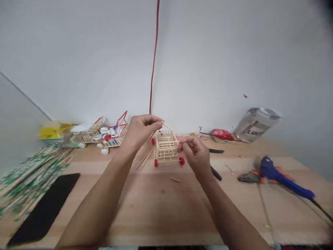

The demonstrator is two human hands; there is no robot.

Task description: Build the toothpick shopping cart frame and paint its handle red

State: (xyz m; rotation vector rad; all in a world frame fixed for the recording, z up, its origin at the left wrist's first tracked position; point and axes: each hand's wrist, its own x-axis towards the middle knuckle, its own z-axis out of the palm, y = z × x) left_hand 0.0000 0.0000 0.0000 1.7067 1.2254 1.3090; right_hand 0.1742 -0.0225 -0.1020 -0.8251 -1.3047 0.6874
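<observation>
Looks like I'm on the top-rail step, left hand point(144, 130) pinching an upper corner of the stick cart point(168, 151) on the table point(161, 211), right hand point(197, 152) at its side (can't tell if gripping), so next calls for steady fingers.

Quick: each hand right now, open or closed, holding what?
Left hand: closed, pinching the stick cart at its top.
Right hand: fingers curled at the cart's side; whether they grip it cannot be told.

A pale wall point(208, 52) with a red cord point(155, 52) rises behind a wooden tabletop point(161, 211).
</observation>
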